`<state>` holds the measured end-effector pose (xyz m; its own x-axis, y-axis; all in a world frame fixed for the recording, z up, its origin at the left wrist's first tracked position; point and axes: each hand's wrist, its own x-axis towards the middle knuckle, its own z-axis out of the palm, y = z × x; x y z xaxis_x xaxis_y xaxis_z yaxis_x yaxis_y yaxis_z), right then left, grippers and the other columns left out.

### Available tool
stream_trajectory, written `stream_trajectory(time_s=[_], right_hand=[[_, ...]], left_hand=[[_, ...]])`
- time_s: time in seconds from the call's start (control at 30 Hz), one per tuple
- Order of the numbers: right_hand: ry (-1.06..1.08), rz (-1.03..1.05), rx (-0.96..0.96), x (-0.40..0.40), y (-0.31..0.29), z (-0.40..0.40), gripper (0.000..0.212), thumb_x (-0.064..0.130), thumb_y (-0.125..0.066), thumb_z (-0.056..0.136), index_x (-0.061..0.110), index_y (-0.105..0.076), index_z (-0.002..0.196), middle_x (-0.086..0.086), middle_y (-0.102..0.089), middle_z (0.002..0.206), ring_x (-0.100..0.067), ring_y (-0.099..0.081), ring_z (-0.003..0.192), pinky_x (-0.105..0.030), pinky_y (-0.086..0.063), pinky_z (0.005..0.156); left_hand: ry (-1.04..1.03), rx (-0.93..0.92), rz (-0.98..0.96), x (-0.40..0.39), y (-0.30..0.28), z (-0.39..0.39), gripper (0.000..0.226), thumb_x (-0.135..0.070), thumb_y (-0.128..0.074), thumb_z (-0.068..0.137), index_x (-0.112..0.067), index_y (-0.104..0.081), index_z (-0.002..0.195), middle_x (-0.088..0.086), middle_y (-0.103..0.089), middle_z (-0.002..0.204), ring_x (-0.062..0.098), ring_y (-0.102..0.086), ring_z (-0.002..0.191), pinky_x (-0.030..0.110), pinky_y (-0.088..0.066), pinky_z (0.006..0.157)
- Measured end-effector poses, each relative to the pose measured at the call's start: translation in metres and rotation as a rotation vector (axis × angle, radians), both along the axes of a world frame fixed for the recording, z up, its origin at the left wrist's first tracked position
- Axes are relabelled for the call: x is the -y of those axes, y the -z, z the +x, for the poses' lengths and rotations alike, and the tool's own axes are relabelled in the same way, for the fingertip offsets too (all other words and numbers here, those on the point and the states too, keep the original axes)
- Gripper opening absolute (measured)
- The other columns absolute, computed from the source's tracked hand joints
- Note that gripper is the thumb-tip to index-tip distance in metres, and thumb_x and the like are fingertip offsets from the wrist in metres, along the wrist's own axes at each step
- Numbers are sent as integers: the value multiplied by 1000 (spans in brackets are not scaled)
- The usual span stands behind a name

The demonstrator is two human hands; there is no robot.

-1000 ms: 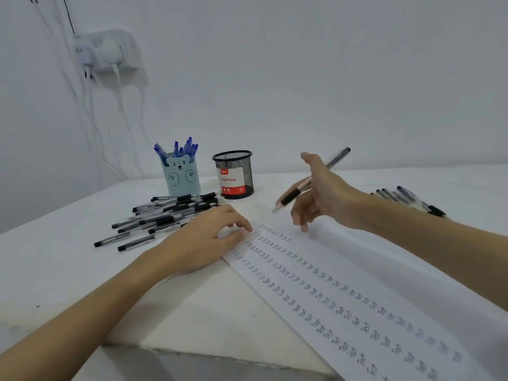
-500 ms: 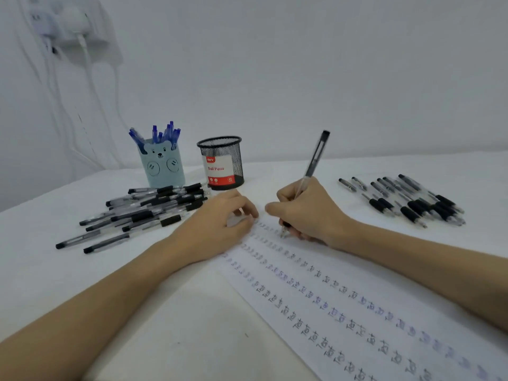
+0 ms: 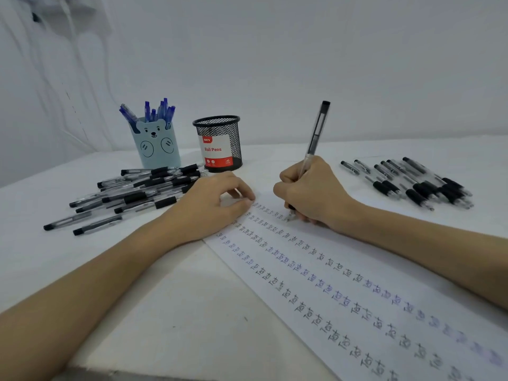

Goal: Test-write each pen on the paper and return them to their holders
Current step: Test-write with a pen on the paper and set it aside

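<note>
The black pen (image 3: pixel 313 149) stands nearly upright in the right hand (image 3: pixel 310 193), its tip down on the paper (image 3: pixel 343 298) at the far end of the top row of written characters, near the sheet's far left corner. This looks like the test-writing step itself: 1 more mark is being added to a sheet already carrying 4 rows, some characters blue, most black.

The right hand is closed around the lower barrel in a writing grip, fingers curled and the heel resting on the paper. The left hand (image 3: pixel 214 207) lies palm down with fingers loosely bent, fingertips pressing the paper's far left corner flat; it holds nothing.

Next, by my reading, the pen must be lifted clear and carried to where it belongs, probably the black mesh holder (image 3: pixel 220 144) labelled "Ball Pens" (it appears empty) toward the table's far edge. Just left of it, the bear-faced holder (image 3: pixel 156 147) already carries blue pens (image 3: pixel 154 111). A heap of black pens (image 3: pixel 137 193) lies by the table's left edge, and another batch (image 3: pixel 412 182) toward the right; which is tested I cannot tell.
</note>
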<state>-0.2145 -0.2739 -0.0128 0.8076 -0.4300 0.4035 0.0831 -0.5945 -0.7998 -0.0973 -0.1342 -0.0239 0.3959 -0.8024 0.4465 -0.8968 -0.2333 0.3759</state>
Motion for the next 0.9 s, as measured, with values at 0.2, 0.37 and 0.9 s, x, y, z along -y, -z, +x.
stream_trajectory(time_s=[0.2, 0.37, 0.9], right_hand=[[-4, -9, -19, -2, -1, 0, 55, -5, -49, 76, 19, -21, 36, 10, -19, 30, -20, -39, 37, -11, -22, 32], [17, 15, -23, 0, -2, 1, 51, -4, -51, 77, 17, -23, 39, 1, -26, 35, -14, -34, 29, -13, -21, 31], [56, 6, -45, -1, -3, -1, 48, -3, -49, 76, 16, -24, 40, -1, -32, 39, -17, -32, 29, -11, -21, 31]], left_hand=[[4, 2, -14, 0, 0, -1, 10, -19, -62, 87, -20, -69, 95, -19, -59, 93, -6, -54, 91, 2, -34, 71], [10, -4, -22, 0, 0, -2, 10, -18, -63, 87, -18, -69, 95, -17, -59, 93, -4, -54, 91, 2, -34, 72], [6, -12, -20, 0, 0, -2, 10, -20, -63, 88, -19, -69, 96, -17, -59, 95, -5, -55, 90, 1, -34, 71]])
